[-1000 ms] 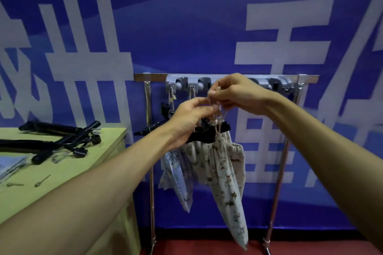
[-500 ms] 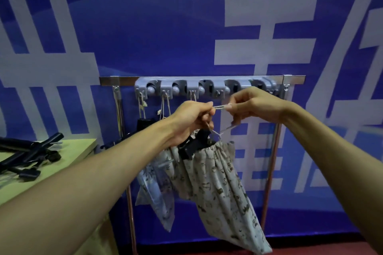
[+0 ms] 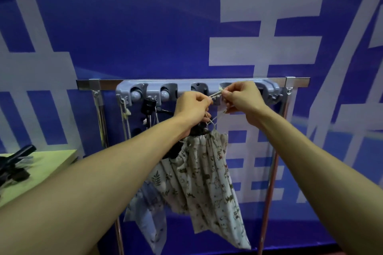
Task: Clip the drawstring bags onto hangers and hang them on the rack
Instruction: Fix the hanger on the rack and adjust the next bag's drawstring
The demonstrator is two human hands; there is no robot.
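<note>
Two bare forearms reach up from the bottom of the frame, beside a green surface (image 3: 41, 161) where spare hangers (image 3: 14, 163) lie in a heap. The left hand (image 3: 193, 105) and right hand (image 3: 241, 99) meet in front of the rack (image 3: 298, 82). Their fingers (image 3: 204, 100) are narrowed to a pinch at either end of a short stretch of drawstring (image 3: 215, 95). Under the left hand hangs the printed bag (image 3: 205, 176), gathered at its neck on a black hanger (image 3: 199, 130). It cannot be told whether the lower fingers of that hand also grip the hanger. A pale blue bag (image 3: 145, 213) hangs behind and to the left.

The cord probably has to be seated on the grey hook strip (image 3: 182, 84). It should be kept taut between the two pinches, opened into a clean loop and slipped fully over a free hook. The left hand should let the bag's weight go only once it is seated, or the bag may drop.

Half a second ago both hands were below the strip with a longer stretch of cord between them. They have now risen level with it, and the right hand covers one slot. The blue banner (image 3: 145, 27) fills the background.
</note>
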